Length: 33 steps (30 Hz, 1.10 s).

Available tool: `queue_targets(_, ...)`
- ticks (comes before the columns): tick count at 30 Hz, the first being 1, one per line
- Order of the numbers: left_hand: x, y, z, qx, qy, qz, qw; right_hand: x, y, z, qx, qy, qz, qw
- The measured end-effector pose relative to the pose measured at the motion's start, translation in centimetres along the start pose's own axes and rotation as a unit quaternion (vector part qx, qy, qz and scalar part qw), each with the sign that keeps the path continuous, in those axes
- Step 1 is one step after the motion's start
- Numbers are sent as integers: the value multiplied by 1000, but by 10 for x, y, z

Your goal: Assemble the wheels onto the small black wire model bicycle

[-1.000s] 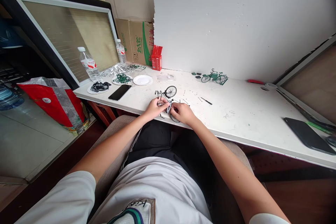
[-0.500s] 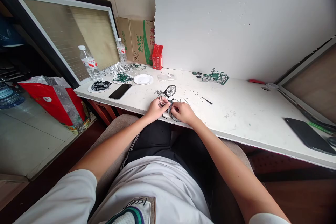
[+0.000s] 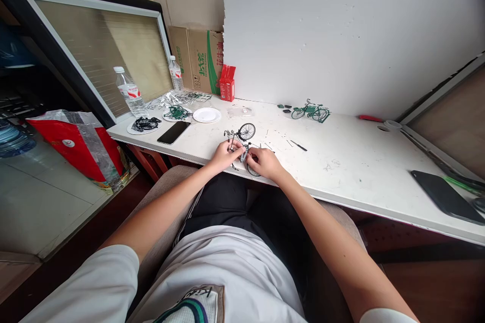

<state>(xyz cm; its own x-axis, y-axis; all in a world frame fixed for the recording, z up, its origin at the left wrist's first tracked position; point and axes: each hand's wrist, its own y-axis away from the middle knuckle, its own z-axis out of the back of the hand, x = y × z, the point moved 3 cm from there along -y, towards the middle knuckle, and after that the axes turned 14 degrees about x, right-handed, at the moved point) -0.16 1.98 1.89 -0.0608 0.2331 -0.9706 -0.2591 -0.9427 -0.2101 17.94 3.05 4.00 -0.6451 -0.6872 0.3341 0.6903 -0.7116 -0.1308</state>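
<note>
One black model bicycle (image 3: 244, 155) sits at the near edge of the surface (image 3: 341, 141); the left hand (image 3: 228, 154) closes around its frame, the right hand (image 3: 262, 162) apparently pinches its lower part. Thence, one green bicycle (image 3: 310, 110) stands at two o'clock, three plates (image 3: 206, 115) at ten.

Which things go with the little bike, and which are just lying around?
Likely part of it:
little black bicycle, in the left hand
black pieces, probably

Likely just lying around:
phone on the left
water bottles
red box
</note>
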Motion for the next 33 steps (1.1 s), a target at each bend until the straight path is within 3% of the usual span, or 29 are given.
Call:
queue_targets(9,0,-2,4,-23,32,-4,999,-1,0,-1,-1,0,4,1000)
queue_targets(33,0,-2,6,-5,41,5,999,-1,0,0,-3,0,6,1000)
